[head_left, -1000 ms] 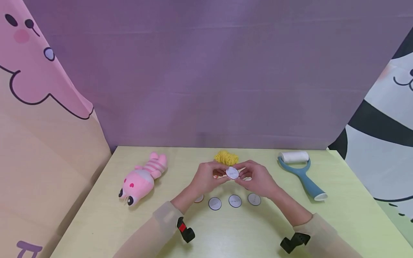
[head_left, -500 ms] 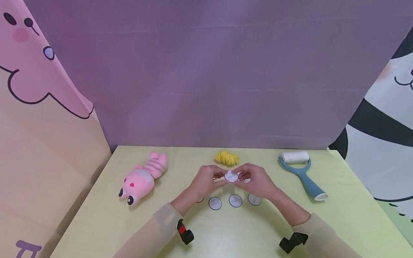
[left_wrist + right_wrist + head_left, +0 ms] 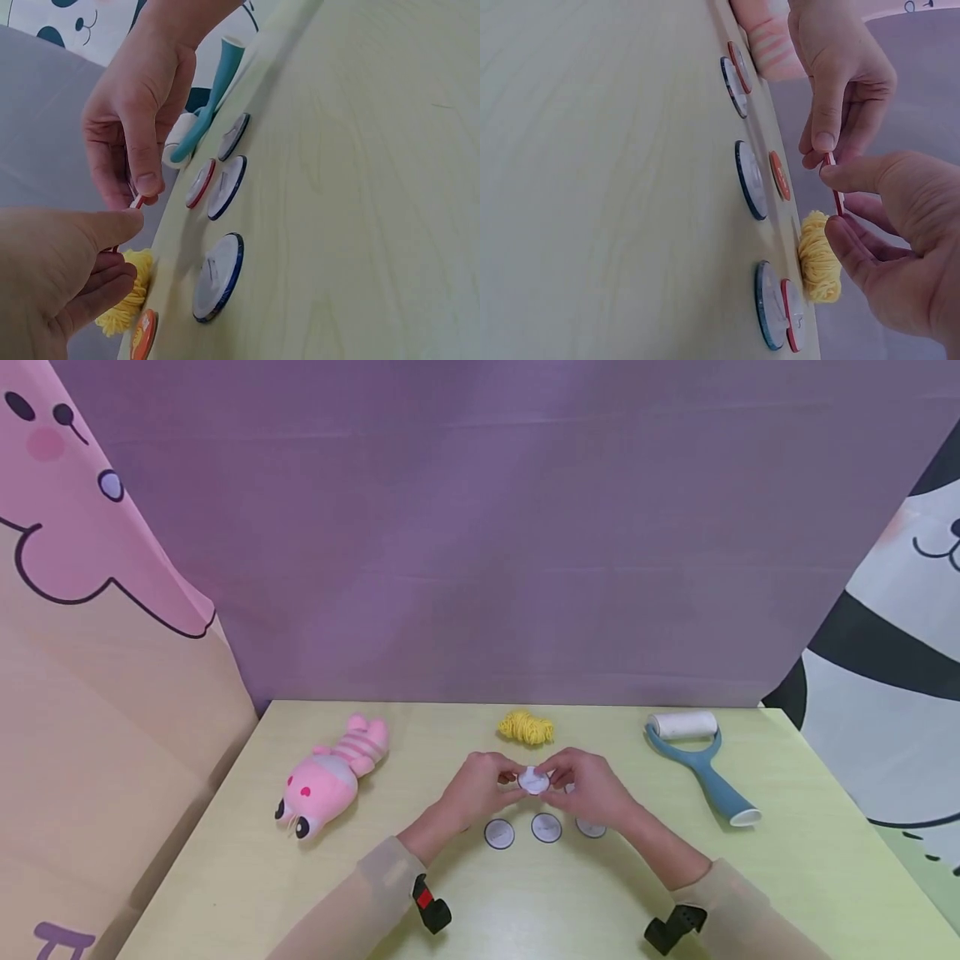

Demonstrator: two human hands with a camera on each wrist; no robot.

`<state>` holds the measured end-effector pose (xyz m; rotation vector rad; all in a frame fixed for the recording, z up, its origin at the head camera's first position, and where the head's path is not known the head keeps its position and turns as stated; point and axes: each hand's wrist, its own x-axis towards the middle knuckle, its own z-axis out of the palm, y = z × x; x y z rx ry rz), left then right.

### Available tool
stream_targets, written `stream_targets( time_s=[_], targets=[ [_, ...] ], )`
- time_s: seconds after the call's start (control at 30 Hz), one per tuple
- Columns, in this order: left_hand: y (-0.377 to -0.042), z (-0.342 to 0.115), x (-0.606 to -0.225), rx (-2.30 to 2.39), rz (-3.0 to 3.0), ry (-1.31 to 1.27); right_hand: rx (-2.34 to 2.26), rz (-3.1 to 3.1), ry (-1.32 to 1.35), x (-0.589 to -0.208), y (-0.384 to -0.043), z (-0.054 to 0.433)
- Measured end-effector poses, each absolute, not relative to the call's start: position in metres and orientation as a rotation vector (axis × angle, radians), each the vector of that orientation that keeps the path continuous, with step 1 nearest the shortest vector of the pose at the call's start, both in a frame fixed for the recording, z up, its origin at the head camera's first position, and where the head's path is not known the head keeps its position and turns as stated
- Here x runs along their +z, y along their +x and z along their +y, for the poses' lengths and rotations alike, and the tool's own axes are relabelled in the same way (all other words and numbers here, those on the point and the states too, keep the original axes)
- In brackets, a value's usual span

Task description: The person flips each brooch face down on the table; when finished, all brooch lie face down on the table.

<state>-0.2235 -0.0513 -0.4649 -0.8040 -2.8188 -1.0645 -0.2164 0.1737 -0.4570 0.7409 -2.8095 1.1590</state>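
Between my two hands is a round button badge [image 3: 534, 780] with a red edge, its whitish back turned up toward the head camera. My left hand [image 3: 477, 789] pinches its left side with thumb and fingers. On the opposite side, the thumb and fingers of my right hand [image 3: 588, 785] pinch the rim, as the red edge [image 3: 838, 196] in the right wrist view shows. Several badges lie back side up on the table below, among them a dark-rimmed badge [image 3: 499, 833] and a red-rimmed badge [image 3: 201, 184]. An orange badge [image 3: 779, 176] lies face up, hidden behind my hands in the head view.
A bundle of yellow yarn [image 3: 527, 727] lies just beyond my hands. To the left is a pink plush toy [image 3: 330, 789]; to the right, a blue-handled lint roller [image 3: 705, 768]. A purple cloth backdrop [image 3: 495, 543] rises behind the pale table [image 3: 525, 910].
Both hands have come down slightly toward me and a little left, carrying the badge. The yarn now shows fully beyond them, and my left hand covers the leftmost badge almost wholly.
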Motion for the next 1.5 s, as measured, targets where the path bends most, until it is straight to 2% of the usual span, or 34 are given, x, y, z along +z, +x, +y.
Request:
stream_targets(
  time_s=[0.27, 0.7, 1.5],
  targets=[
    [-0.222, -0.049, -0.469, -0.963, -2.813, -0.854, 1.142, -2.8, 0.801, -0.465, -0.217, 0.172],
    [-0.223, -0.044, -0.478, -0.894, -2.881, -0.77, 1.078, -2.778, 0.856, -0.474, -0.218, 0.167],
    [-0.223, -0.033, -0.479, -0.659, -2.944, -0.713, 0.939, -2.937, 0.713, -0.473, -0.218, 0.157]
  ],
)
